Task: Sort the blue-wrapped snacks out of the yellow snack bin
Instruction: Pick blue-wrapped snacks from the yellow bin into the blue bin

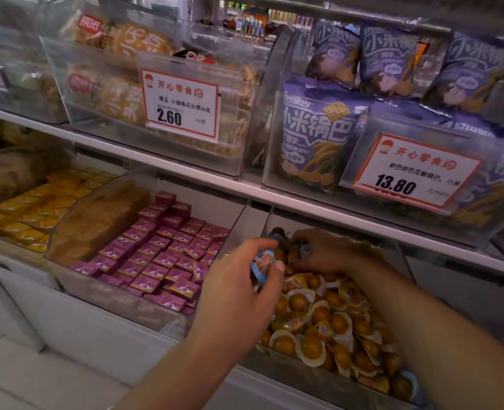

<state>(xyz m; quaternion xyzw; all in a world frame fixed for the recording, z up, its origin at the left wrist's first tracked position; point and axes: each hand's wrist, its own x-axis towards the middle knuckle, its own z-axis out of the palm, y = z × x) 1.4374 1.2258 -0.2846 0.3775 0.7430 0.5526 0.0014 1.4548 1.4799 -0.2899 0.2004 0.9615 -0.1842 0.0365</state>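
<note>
A clear bin (327, 377) on the lower shelf holds a heap of yellow-wrapped round snacks (321, 318). My left hand (238, 291) hovers over the bin's left side and grips a blue-wrapped snack (261, 266) between thumb and fingers. My right hand (321, 250) reaches deep into the back of the bin, fingers curled on another blue-wrapped snack (301, 247), which is mostly hidden. One more blue-wrapped piece (412, 380) shows at the bin's front right corner.
Left of the bin is a bin of purple boxed snacks (162, 255), then one of yellow packets (37, 211). The shelf above carries purple snack bags (315, 137), price tags (182, 105) and biscuit packs (120, 93). Its edge (363, 214) hangs low over my right hand.
</note>
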